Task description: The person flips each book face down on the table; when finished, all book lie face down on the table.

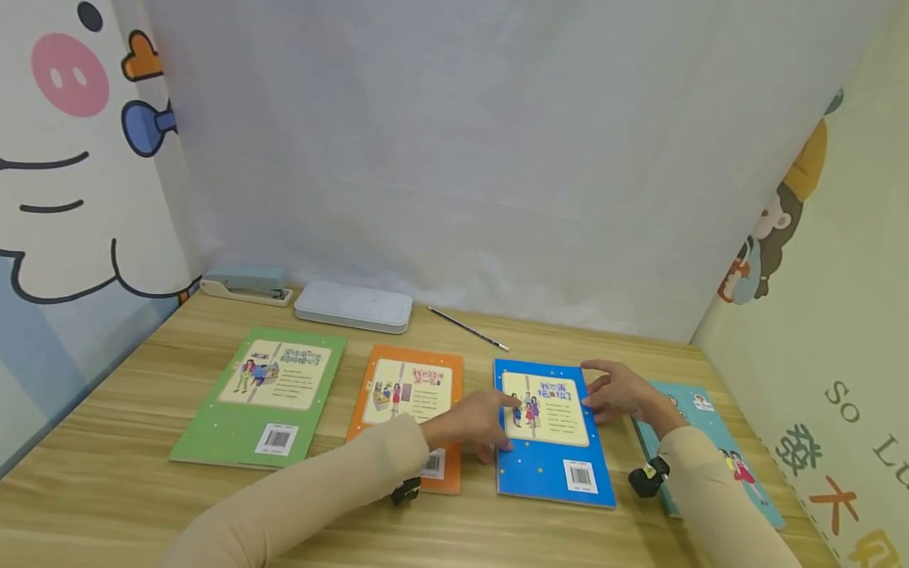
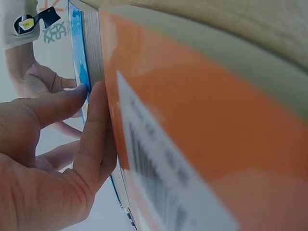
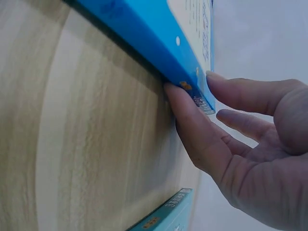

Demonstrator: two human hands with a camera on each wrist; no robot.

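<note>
A blue book [image 1: 554, 457] with a cream panel and a barcode lies face down on the table. At its left edge my left hand [image 1: 474, 422] pinches it, the thumb [image 2: 77, 96] on the cover and a finger against the page side in the left wrist view. On the opposite edge, near the far right corner, my right hand [image 1: 621, 394] grips the book between thumb [image 3: 240, 91] and fingers, the lower finger tucked along the table side. An orange book [image 1: 415, 379] lies under my left forearm, partly hidden by it.
A green book [image 1: 284, 418] lies at left, a teal book [image 1: 706, 414] at right, partly under my right forearm. Along the back stand a stapler [image 1: 245, 282] and a pale case [image 1: 353, 306], with a pencil [image 1: 467, 328] beside them. A white curtain [image 1: 454, 158] closes the back.
</note>
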